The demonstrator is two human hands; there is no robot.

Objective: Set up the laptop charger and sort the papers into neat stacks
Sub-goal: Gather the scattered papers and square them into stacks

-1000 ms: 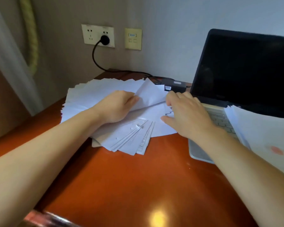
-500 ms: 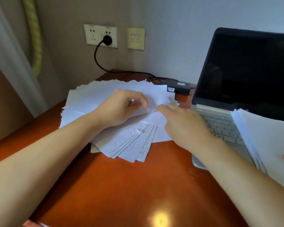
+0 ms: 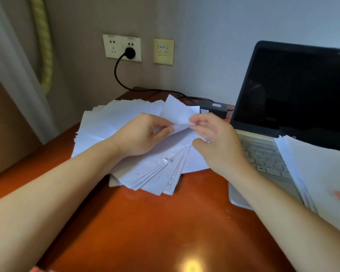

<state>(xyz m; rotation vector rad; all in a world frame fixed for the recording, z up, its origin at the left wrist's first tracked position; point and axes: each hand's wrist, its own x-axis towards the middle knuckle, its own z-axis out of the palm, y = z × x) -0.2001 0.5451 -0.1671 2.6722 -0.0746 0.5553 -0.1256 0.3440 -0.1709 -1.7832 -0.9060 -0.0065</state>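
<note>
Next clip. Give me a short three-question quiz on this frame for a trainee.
1. True or false: the black plug sits in the wall socket.
2. Who pinches the raised sheet: A left hand alone, B right hand alone, C both hands?
3. Fill in: the second paper stack lies on the laptop's ____.
Key: 1 true; 2 C; 3 keyboard.
</note>
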